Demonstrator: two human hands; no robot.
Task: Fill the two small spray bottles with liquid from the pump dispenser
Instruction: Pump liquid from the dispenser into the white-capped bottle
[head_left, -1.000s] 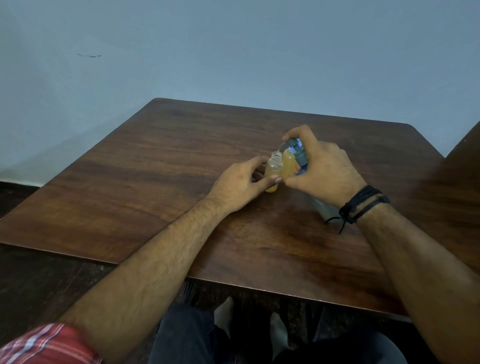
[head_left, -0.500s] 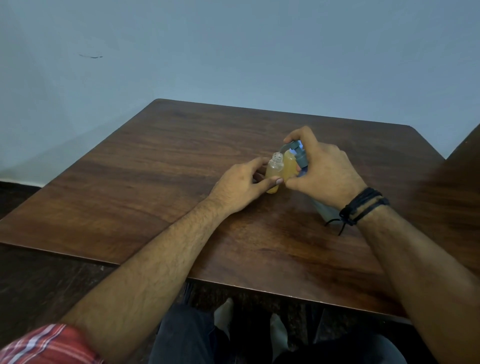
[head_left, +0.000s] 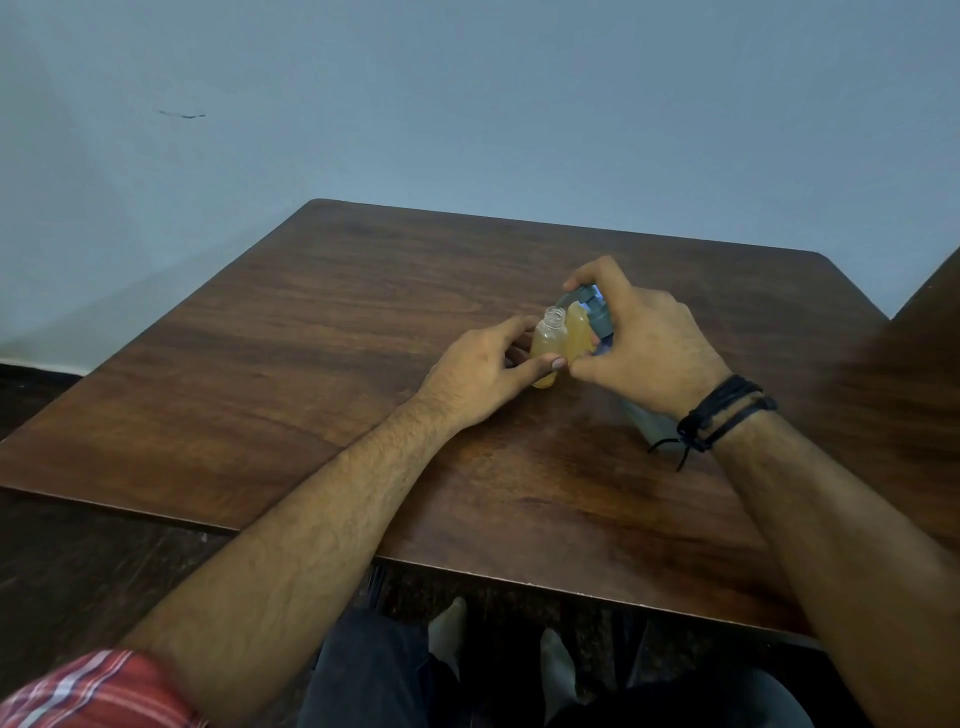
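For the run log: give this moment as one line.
left hand holds open small bottle | right hand on pump dispenser | second bottle beside | table

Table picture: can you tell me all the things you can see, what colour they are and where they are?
small bottles: 2, clear with yellow-orange liquid, side by side at the table's middle; the left one has no cap.
pump dispenser: 1, grey head, behind the bottles, its spout above the open neck; its pale body shows under the right wrist.
table: 1, dark brown wood, against the wall.
wall: 1, pale blue-grey, behind the table.
wrist cords: black, on the right wrist.
sleeve: 1, red plaid, bottom left.
left hand: 1, holds the open bottle.
right hand: 1, wrapped over the pump.
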